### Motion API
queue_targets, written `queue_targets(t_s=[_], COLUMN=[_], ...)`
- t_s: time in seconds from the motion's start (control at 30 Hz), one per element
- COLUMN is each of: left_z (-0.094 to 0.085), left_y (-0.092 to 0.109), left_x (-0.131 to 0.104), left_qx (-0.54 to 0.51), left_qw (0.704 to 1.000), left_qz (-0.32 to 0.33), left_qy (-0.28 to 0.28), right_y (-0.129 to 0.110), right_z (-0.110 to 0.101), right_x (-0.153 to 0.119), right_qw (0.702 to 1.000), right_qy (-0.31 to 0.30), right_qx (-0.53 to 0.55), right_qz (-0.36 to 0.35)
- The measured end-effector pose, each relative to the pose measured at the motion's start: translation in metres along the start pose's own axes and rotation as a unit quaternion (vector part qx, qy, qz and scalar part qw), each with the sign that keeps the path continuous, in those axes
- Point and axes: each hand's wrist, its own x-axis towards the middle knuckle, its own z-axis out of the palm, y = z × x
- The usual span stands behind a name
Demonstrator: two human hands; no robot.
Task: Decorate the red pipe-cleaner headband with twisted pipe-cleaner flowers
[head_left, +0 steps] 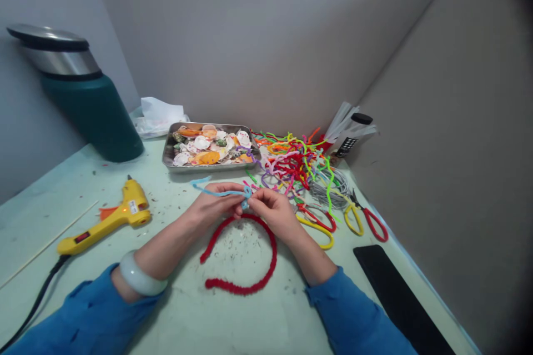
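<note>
Between my two hands, in the middle of the head view, is a light blue pipe cleaner (227, 193), bent into a small cluster of loops at its right end. Its free end sticks out to the left, over the back of my left hand (219, 199). The fingers of that hand are closed around the looped part. My right hand (268, 206) pinches the same loops from the other side. Just below the hands a red fuzzy headband (272, 258) lies on the table, curved like a C with its gap to the left.
A yellow glue gun (106, 221) and a thin stick (50, 245) lie left, near a green bottle (94, 113). Behind are a metal tray (166, 161) of shells and a heap of coloured pipe cleaners (291, 169). Scissors (377, 224) and a black strip (395, 294) lie right.
</note>
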Motion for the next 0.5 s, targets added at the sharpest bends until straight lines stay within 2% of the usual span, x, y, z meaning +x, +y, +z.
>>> queue_targets(t_s=[0.27,0.4,0.5], left_z=[-0.002,-0.003,-0.003], left_y=[0.002,0.006,0.007], left_x=[0.001,0.001,0.001], left_qx=[0.061,0.073,0.076], left_qw=[0.998,0.997,0.995], left_qz=[0.012,-0.027,-0.047], left_qy=[-0.03,-0.026,-0.043], right_y=[-0.006,-0.009,-0.011], right_z=[-0.009,-0.011,-0.012], right_x=[0.0,-0.001,0.0], right_qw=[0.999,0.998,0.998], right_qy=[-0.04,-0.045,-0.041], right_qx=[-0.008,-0.003,0.007], right_qz=[0.033,0.043,0.051])
